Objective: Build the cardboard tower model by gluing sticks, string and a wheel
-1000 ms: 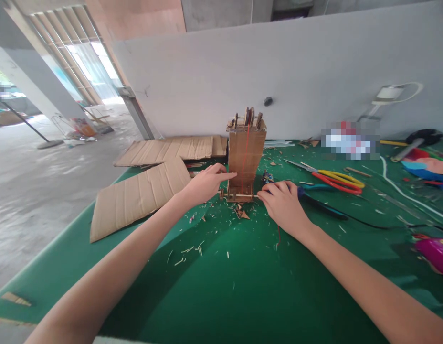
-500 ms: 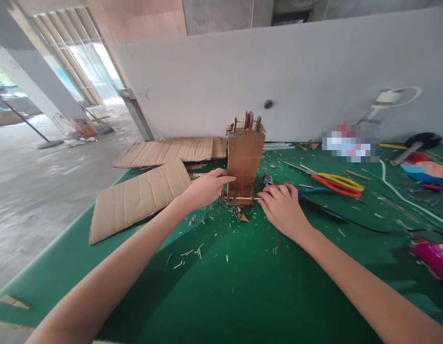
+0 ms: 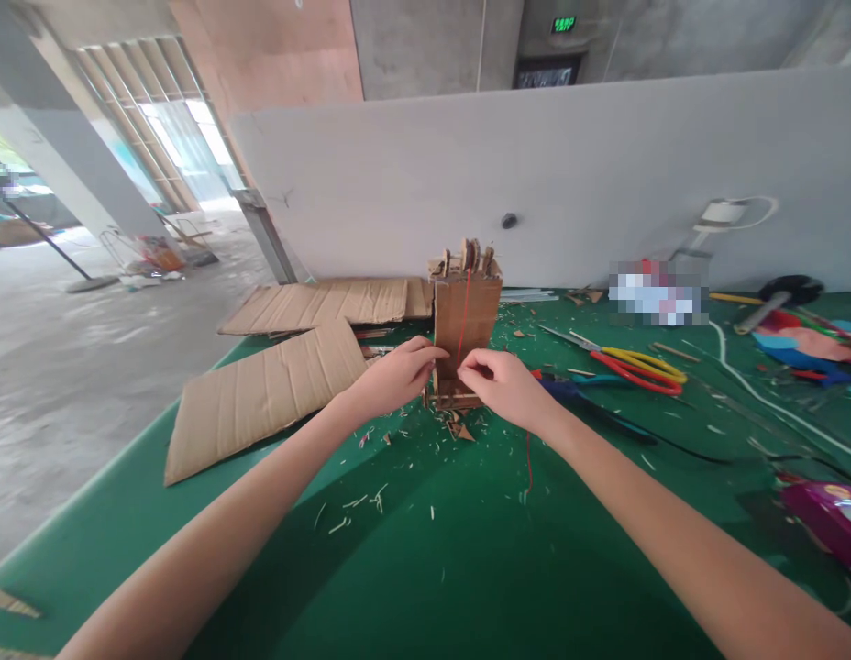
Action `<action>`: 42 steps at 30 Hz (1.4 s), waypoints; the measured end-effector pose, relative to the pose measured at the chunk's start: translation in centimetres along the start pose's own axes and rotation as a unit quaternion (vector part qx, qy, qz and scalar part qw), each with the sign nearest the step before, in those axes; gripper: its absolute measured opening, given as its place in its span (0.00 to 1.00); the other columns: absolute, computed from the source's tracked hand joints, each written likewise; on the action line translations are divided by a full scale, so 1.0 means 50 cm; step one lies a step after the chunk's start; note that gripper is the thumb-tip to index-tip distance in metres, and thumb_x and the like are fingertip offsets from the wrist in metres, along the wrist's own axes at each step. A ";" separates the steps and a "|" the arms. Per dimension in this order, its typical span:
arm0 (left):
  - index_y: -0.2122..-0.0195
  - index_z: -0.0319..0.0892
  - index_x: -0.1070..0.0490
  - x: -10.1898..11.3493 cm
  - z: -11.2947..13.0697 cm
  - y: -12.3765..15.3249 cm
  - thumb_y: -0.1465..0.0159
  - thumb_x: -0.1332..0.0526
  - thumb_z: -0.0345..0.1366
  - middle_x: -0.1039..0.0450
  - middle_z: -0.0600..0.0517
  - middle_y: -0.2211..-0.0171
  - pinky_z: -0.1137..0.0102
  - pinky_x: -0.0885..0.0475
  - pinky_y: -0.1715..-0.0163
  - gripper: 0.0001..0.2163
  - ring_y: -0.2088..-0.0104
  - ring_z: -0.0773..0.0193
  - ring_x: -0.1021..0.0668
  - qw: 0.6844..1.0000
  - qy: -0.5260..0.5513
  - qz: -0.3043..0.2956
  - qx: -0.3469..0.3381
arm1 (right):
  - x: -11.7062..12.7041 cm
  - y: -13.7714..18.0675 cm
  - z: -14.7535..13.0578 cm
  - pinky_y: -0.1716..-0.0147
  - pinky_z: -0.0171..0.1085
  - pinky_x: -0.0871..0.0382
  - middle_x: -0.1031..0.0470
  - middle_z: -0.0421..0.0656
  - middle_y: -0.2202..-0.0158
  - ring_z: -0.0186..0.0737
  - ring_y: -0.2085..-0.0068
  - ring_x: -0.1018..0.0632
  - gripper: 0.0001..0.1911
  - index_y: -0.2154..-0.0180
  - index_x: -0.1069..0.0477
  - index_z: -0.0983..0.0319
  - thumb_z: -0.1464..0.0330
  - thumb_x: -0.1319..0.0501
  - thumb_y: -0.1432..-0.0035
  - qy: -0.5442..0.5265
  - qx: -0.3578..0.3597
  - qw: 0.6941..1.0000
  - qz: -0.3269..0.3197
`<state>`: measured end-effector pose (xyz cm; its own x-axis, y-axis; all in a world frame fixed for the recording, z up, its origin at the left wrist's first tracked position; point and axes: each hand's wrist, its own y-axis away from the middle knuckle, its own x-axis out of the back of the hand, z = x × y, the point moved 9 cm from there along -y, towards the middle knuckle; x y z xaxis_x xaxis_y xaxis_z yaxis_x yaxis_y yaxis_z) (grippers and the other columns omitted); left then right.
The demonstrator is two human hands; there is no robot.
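A cardboard tower [image 3: 468, 312] stands upright on the green table, with small cardboard discs [image 3: 469, 254] on an axle across its top. Red string [image 3: 464, 316] runs from the discs down the tower's front. My left hand [image 3: 398, 374] holds the tower's left edge, index finger against the front face. With thumb and index finger, my right hand [image 3: 504, 387] pinches the red string low on the front. A thin stick [image 3: 459, 396] crosses the tower's base, partly hidden behind my right hand. A loose red string end [image 3: 529, 463] lies below my right wrist.
Cardboard sheets [image 3: 267, 394] lie at the left. Right of the tower are scissors [image 3: 635, 367] with red and yellow handles and a blue-handled tool [image 3: 569, 390]. A white cable [image 3: 748, 376] and a magenta object [image 3: 828, 518] lie farther right. Scraps surround the tower's base.
My right hand has left the stick's right end and moved left and slightly up to the string at the tower's front. My left hand stays at the tower's left edge. The view has tilted up slightly.
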<state>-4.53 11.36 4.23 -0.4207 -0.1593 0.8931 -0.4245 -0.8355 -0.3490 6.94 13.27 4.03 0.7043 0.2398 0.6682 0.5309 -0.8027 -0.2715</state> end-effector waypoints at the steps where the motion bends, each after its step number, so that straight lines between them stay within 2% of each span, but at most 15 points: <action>1: 0.49 0.42 0.34 -0.001 0.000 0.000 0.33 0.54 0.29 0.33 0.47 0.53 0.65 0.30 0.52 0.16 0.55 0.62 0.27 1.000 0.001 -0.003 0.000 | 0.004 0.008 0.000 0.76 0.34 0.44 0.34 0.37 0.77 0.33 0.75 0.34 0.11 0.74 0.34 0.60 0.64 0.47 0.42 -0.024 -0.009 1.000 -0.002; 5: 0.50 0.40 0.33 -0.010 0.002 0.002 0.34 0.54 0.28 0.33 0.46 0.54 0.64 0.31 0.52 0.15 0.55 0.62 0.26 1.000 -0.001 -0.021 0.005 | 0.020 0.025 0.024 0.73 0.35 0.41 0.31 0.39 0.73 0.35 0.73 0.31 0.14 0.65 0.31 0.61 0.57 0.46 0.42 -0.034 -0.062 0.997 0.026; 8: 0.50 0.40 0.33 -0.012 0.004 0.003 0.34 0.54 0.28 0.33 0.46 0.54 0.63 0.31 0.52 0.15 0.55 0.61 0.26 1.000 -0.002 -0.019 0.006 | -0.001 0.004 0.046 0.73 0.36 0.40 0.29 0.42 0.73 0.36 0.73 0.29 0.19 0.58 0.30 0.63 0.56 0.42 0.45 0.013 -0.092 0.996 0.009; 12: 0.54 0.41 0.31 -0.007 0.004 -0.005 0.36 0.54 0.26 0.30 0.47 0.56 0.64 0.32 0.51 0.15 0.55 0.62 0.27 1.000 0.011 -0.005 -0.009 | -0.044 -0.023 0.023 0.73 0.34 0.40 0.28 0.41 0.75 0.34 0.74 0.30 0.09 0.66 0.27 0.63 0.65 0.43 0.45 0.005 -0.035 0.998 -0.050; 15: 0.56 0.41 0.30 -0.004 0.004 -0.012 0.37 0.53 0.25 0.30 0.48 0.58 0.65 0.31 0.52 0.15 0.55 0.63 0.27 1.000 0.019 -0.001 -0.021 | -0.052 0.003 -0.009 0.75 0.34 0.41 0.29 0.39 0.76 0.32 0.75 0.31 0.10 0.69 0.28 0.62 0.65 0.45 0.43 -0.022 -0.004 0.995 -0.102; 18: 0.56 0.41 0.29 -0.005 0.001 -0.016 0.36 0.51 0.27 0.29 0.48 0.58 0.64 0.31 0.53 0.13 0.56 0.63 0.27 1.000 0.004 -0.015 -0.012 | -0.031 0.058 -0.039 0.76 0.35 0.41 0.30 0.39 0.76 0.32 0.76 0.32 0.13 0.70 0.29 0.61 0.62 0.47 0.39 -0.003 0.009 0.992 -0.130; 19: 0.56 0.41 0.29 -0.005 0.001 -0.017 0.36 0.50 0.28 0.29 0.48 0.58 0.64 0.31 0.53 0.13 0.57 0.63 0.26 1.000 -0.003 -0.021 -0.008 | -0.021 0.077 -0.051 0.73 0.35 0.39 0.29 0.40 0.73 0.33 0.74 0.31 0.13 0.70 0.29 0.60 0.62 0.48 0.38 0.012 0.024 0.991 -0.134; 22: 0.55 0.41 0.29 -0.005 0.003 -0.018 0.36 0.50 0.29 0.28 0.48 0.58 0.64 0.32 0.53 0.13 0.56 0.62 0.26 0.999 -0.028 -0.032 -0.003 | 0.030 0.121 -0.089 0.58 0.40 0.36 0.28 0.43 0.62 0.39 0.59 0.29 0.13 0.71 0.29 0.58 0.62 0.47 0.38 0.077 0.078 0.991 -0.075; 24: 0.54 0.40 0.29 -0.007 0.005 -0.021 0.36 0.49 0.30 0.28 0.48 0.57 0.63 0.33 0.52 0.13 0.55 0.61 0.27 0.998 -0.048 -0.036 -0.012 | 0.048 0.142 -0.103 0.56 0.41 0.36 0.29 0.43 0.59 0.40 0.56 0.29 0.13 0.70 0.29 0.57 0.61 0.47 0.37 0.081 0.081 0.990 -0.076; 29: 0.53 0.40 0.29 -0.016 -0.008 -0.038 0.36 0.49 0.29 0.28 0.47 0.57 0.64 0.34 0.51 0.14 0.55 0.62 0.26 0.996 -0.063 -0.049 -0.033 | 0.074 0.177 -0.122 0.72 0.34 0.34 0.28 0.39 0.71 0.34 0.70 0.27 0.09 0.66 0.30 0.57 0.62 0.46 0.37 -0.033 0.047 0.984 -0.167; 34: 0.53 0.40 0.30 -0.016 -0.010 -0.043 0.36 0.49 0.31 0.30 0.47 0.56 0.61 0.35 0.49 0.13 0.54 0.59 0.27 0.994 -0.076 -0.070 -0.029 | 0.136 0.168 -0.133 0.79 0.32 0.35 0.30 0.37 0.76 0.30 0.78 0.29 0.04 0.63 0.31 0.56 0.65 0.42 0.39 -0.235 0.070 0.964 -0.101; 37: 0.54 0.36 0.31 0.033 0.015 -0.030 0.36 0.46 0.35 0.33 0.42 0.55 0.57 0.35 0.50 0.13 0.53 0.54 0.29 0.994 -0.099 -0.016 0.033 | 0.137 0.149 -0.143 0.82 0.32 0.36 0.31 0.36 0.76 0.29 0.79 0.30 0.06 0.58 0.32 0.55 0.66 0.42 0.39 -0.309 0.084 0.944 -0.082; 39: 0.53 0.37 0.34 0.073 0.063 -0.017 0.36 0.45 0.37 0.34 0.41 0.53 0.58 0.35 0.50 0.13 0.53 0.55 0.29 0.999 -0.028 0.029 0.036 | 0.128 0.135 -0.161 0.82 0.32 0.36 0.32 0.35 0.75 0.29 0.79 0.30 0.09 0.56 0.32 0.55 0.66 0.42 0.40 -0.329 0.088 0.937 -0.080; 41: 0.49 0.42 0.39 0.067 0.135 -0.005 0.33 0.48 0.39 0.31 0.46 0.54 0.65 0.31 0.55 0.13 0.56 0.61 0.27 0.982 0.185 -0.042 -0.004 | 0.127 0.121 -0.185 0.82 0.32 0.36 0.33 0.35 0.75 0.29 0.79 0.30 0.09 0.56 0.33 0.54 0.66 0.42 0.40 -0.334 0.096 0.936 -0.063; 42: 0.49 0.44 0.39 0.051 0.179 0.005 0.31 0.52 0.39 0.29 0.46 0.55 0.66 0.30 0.57 0.12 0.55 0.63 0.26 0.947 0.302 -0.109 -0.028 | 0.131 0.116 -0.196 0.82 0.32 0.36 0.33 0.34 0.76 0.30 0.79 0.30 0.09 0.56 0.33 0.54 0.66 0.41 0.40 -0.330 0.101 0.937 -0.044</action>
<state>1.47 6.06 8.94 -0.6928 0.3579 0.6261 -0.5890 -0.7817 -0.2049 10.03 4.85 13.64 0.7557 0.6401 0.1386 0.6329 -0.6593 -0.4060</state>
